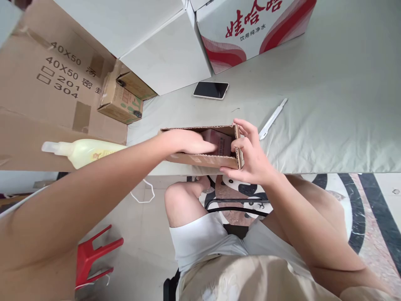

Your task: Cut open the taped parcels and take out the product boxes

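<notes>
A small open cardboard box (pixel 200 159) lies near the front edge of the covered table. My left hand (pixel 188 142) reaches down into it, with one digit stretched along a dark reddish packet (pixel 221 142) inside. The rest of its fingers are hidden, so its grip does not show. With my right hand (pixel 250 154) I grip the right end of the cardboard box, fingers over the rim and one digit below. Beyond that hand lies a white utility knife (pixel 273 119).
A phone (pixel 211 90) lies farther back. A red-and-white carton (pixel 257 29) and white boxes stand behind. On the left are a large brown carton (pixel 59 83), small cartons (pixel 123 98) and a yellowish pump bottle (pixel 94 151). A red stool (pixel 90 255) stands below.
</notes>
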`<state>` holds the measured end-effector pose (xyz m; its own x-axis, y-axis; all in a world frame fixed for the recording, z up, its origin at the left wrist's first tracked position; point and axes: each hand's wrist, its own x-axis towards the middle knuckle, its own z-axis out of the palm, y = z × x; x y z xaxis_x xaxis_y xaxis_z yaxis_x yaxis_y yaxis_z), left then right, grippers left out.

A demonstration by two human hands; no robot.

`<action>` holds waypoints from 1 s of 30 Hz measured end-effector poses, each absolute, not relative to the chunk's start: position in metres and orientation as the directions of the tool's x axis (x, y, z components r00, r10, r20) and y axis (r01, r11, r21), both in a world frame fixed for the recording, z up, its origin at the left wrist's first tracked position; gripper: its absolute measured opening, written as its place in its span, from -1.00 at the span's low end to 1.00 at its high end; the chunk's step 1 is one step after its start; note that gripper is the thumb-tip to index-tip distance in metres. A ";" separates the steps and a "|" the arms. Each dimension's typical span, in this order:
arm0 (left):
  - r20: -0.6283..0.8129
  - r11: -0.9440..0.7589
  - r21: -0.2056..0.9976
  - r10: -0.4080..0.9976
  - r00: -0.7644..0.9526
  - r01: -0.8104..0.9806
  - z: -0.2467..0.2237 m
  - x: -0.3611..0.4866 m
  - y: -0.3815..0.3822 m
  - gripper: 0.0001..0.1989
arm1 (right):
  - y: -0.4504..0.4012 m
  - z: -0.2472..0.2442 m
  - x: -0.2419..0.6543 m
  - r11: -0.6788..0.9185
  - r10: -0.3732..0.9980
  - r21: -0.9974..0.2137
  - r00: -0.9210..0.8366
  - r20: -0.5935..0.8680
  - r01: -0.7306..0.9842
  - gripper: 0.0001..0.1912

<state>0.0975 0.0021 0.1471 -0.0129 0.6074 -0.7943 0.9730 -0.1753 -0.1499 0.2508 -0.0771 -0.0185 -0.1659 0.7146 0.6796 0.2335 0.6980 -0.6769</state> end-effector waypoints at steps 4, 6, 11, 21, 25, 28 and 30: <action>-0.784 -0.095 -0.193 0.613 -0.095 0.977 0.158 0.063 0.010 -0.66 | -0.076 -0.019 0.247 0.716 0.696 -0.663 -0.145 0.703 0.220 -0.51; -0.764 -0.053 -0.156 0.640 -0.086 0.986 0.160 0.051 0.010 -0.71 | -0.076 -0.019 0.246 0.710 0.702 -0.667 -0.157 0.695 0.225 -0.51; -0.720 -0.046 -0.198 0.684 -0.113 0.979 0.162 0.037 0.006 -0.79 | -0.077 -0.021 0.244 0.686 0.727 -0.693 -0.173 0.664 0.223 -0.50; -0.697 -0.101 -0.299 0.702 -0.145 0.949 0.161 0.071 0.003 -0.24 | -0.080 -0.017 0.244 0.634 0.774 -0.730 -0.197 0.602 0.257 -0.44; -0.653 -0.200 -0.399 0.747 -0.124 0.895 0.152 0.081 0.004 -0.29 | -0.083 -0.017 0.243 0.660 0.751 -0.700 -0.231 0.618 0.272 -0.33; -0.616 -0.169 -0.385 0.779 -0.116 0.907 0.161 0.076 -0.001 -0.38 | -0.084 -0.017 0.241 0.687 0.725 -0.668 -0.221 0.652 0.284 -0.37; -0.554 -0.126 -0.353 0.826 -0.099 0.927 0.176 0.076 -0.007 -0.42 | -0.084 -0.018 0.239 0.698 0.713 -0.654 -0.194 0.674 0.291 -0.40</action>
